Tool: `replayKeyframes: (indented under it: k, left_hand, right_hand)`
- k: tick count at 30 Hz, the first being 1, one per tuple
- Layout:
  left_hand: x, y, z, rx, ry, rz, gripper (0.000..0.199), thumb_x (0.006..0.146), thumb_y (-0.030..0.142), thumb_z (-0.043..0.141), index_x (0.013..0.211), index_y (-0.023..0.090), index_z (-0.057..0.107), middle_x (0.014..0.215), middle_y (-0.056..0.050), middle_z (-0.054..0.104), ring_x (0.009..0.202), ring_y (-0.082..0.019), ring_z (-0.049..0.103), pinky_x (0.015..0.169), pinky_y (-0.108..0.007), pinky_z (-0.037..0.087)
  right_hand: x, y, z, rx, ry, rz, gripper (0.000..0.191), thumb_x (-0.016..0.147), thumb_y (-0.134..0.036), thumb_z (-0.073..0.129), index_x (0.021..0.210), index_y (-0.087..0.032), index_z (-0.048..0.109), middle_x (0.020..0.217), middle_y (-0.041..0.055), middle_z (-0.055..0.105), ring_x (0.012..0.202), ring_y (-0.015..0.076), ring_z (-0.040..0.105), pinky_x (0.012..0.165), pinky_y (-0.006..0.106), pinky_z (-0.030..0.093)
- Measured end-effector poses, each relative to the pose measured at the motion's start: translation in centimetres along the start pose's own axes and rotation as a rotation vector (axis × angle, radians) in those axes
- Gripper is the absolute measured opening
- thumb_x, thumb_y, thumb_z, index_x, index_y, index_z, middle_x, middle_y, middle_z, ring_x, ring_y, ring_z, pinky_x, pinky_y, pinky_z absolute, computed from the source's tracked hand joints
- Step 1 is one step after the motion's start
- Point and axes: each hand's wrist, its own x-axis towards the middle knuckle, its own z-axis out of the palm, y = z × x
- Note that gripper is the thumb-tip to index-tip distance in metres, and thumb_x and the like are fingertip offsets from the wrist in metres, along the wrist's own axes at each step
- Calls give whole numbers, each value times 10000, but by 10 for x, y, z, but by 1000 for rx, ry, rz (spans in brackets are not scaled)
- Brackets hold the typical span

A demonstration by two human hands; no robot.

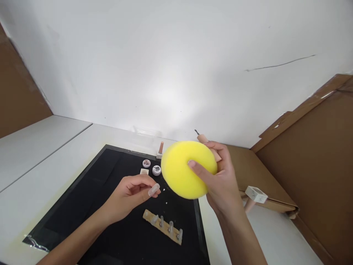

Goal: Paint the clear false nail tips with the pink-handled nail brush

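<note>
My left hand (132, 195) is closed in a pinch, with a translucent false nail (153, 189) at the tip of the thumb. In my right hand (224, 176) is a round yellow sponge (184, 169), my thumb pressing on its face. The same hand also grips a nail polish brush (202, 138) with a peach-coloured handle and dark bristles pointing up to the left. Below the hands, a tan strip (157, 223) lies on the black mat (96, 191). Several clear false nails (171, 226) stand along it on small mounts.
Two small round pots (146, 163) and a pale square piece (144, 171) sit at the mat's back. Behind them stands a peach-capped bottle (160, 149). At right, a marbled block (256, 194) tops a peach stem near a cardboard sheet (264, 176). A white wall (165, 73) rises behind.
</note>
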Motion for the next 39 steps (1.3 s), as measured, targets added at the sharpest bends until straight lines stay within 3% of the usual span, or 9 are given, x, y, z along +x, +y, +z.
replayKeyframes:
  k: [12, 17, 22, 31, 35, 39]
  left_hand:
    - [-1, -5, -1, -138, 32, -123, 146, 828, 305, 645, 843, 185, 727, 673, -13, 701, 588, -108, 623, 603, -231, 523]
    - [-1, -3, -3, -180, 31, -188, 137, 811, 293, 665, 869, 184, 725, 722, -18, 699, 657, -120, 623, 666, -240, 503]
    - [-1, 1, -3, -262, 30, -157, 280, 792, 401, 647, 869, 144, 728, 724, -51, 687, 682, -164, 617, 671, -279, 488]
    - [0, 1, 3, -200, 168, -203, 175, 836, 251, 576, 785, 162, 718, 721, -24, 658, 656, -138, 575, 660, -263, 474]
    - [0, 3, 5, -161, 200, -184, 170, 829, 256, 578, 801, 167, 720, 696, -17, 651, 656, -135, 571, 664, -256, 472]
    - [2, 1, 4, -97, 239, -157, 148, 809, 245, 598, 744, 159, 699, 656, -10, 639, 633, -132, 566, 641, -245, 464]
  right_hand:
    - [1, 2, 2, 35, 8, 13, 419, 626, -364, 784, 910, -313, 481, 1468, 16, 395, 1218, 291, 511, 632, 312, 591]
    - [3, 7, 1, 39, 37, 9, 459, 585, -379, 801, 915, -304, 492, 1478, 36, 372, 1191, 317, 528, 598, 315, 590]
    - [0, 4, 3, 40, 28, 22, 429, 607, -343, 789, 915, -311, 492, 1478, 24, 370, 1134, 300, 572, 579, 304, 595]
    - [-14, 12, 16, -74, -43, -91, 348, 685, -278, 730, 929, -325, 486, 1457, 27, 397, 962, 253, 669, 459, 248, 575]
    - [-9, 18, 13, -196, 1, -203, 367, 670, -279, 747, 932, -312, 492, 1429, 60, 430, 1147, 297, 573, 526, 256, 591]
    - [-8, 12, 11, -191, 84, -156, 334, 703, -283, 710, 944, -309, 480, 1420, 74, 427, 1175, 319, 548, 489, 258, 577]
